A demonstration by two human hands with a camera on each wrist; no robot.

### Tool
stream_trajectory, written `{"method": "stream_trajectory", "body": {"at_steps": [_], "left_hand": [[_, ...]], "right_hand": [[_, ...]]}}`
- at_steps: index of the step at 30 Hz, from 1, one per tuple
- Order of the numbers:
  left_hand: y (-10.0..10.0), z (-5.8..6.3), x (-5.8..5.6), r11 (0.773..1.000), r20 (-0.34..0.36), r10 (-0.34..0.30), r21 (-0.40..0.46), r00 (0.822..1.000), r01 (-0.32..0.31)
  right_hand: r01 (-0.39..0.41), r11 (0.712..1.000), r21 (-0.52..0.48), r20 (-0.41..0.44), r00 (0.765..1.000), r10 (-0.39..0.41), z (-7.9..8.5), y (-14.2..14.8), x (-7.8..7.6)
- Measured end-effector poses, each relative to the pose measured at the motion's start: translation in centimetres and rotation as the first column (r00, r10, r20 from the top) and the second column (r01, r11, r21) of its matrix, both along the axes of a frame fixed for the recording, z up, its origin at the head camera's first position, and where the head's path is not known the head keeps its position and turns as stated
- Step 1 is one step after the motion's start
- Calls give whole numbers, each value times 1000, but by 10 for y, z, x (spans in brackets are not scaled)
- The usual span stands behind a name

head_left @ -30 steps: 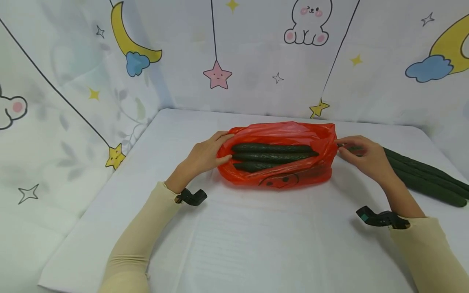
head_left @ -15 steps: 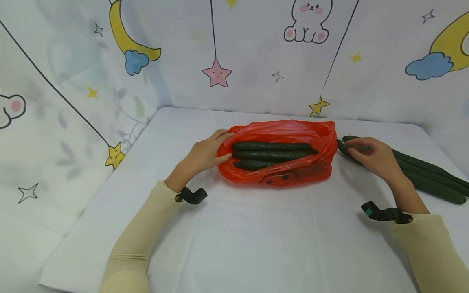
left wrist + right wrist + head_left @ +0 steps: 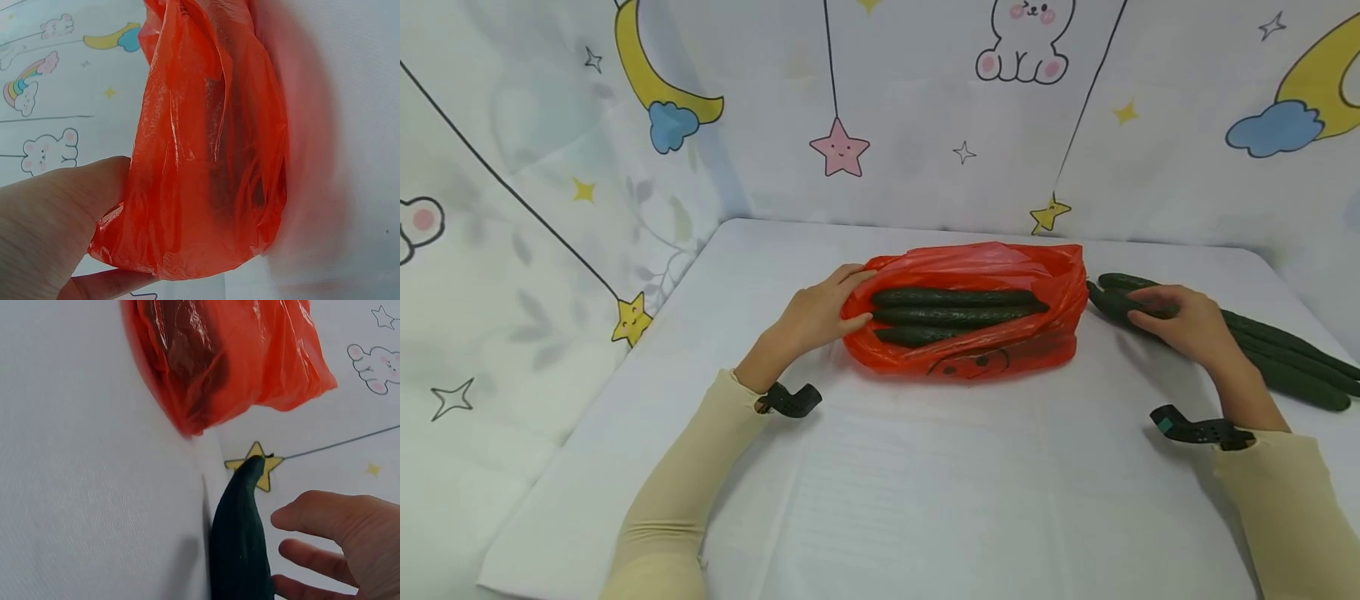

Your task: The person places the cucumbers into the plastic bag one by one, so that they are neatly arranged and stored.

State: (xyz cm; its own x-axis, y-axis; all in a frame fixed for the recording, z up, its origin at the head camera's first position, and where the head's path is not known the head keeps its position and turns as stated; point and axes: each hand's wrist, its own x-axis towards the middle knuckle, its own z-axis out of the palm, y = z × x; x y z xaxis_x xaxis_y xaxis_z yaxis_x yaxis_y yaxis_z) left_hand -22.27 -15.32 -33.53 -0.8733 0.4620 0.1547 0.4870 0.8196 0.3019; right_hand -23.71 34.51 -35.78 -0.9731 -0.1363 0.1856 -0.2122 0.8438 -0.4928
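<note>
A red plastic bag (image 3: 1000, 258) lies on the table with its mouth facing up, and several dark green cucumbers (image 3: 958, 316) show inside. My left hand (image 3: 811, 317) grips the bag's left end, thumb at the front of the rim and fingers at the back; the left wrist view shows the red film (image 3: 181, 187) between them. Right of the bag, my right hand (image 3: 1187, 323) is over loose cucumbers (image 3: 1292, 362). In the right wrist view its fingers (image 3: 315, 512) are spread beside the tip of one cucumber (image 3: 240, 544), with a gap at the thumb side.
The white table (image 3: 925, 492) ends at a curtain (image 3: 910, 100) printed with moons, stars and bears, which hangs behind and to the left. The loose cucumbers run toward the right edge of the head view. A black camera mount sits on each wrist.
My right hand has moved right, away from the bag's right end and along the loose cucumbers, uncovering their near tips. The left hand stays on the bag. The head view has shifted slightly.
</note>
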Motion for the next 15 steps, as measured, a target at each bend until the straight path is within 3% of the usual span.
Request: {"method": "stream_trajectory", "body": {"at_steps": [15], "left_hand": [[-1,-2,-1,1000,-3,-4,4,1000,4]], "right_hand": [[31,998,58,145,989,-40,-7,25,-2]]}}
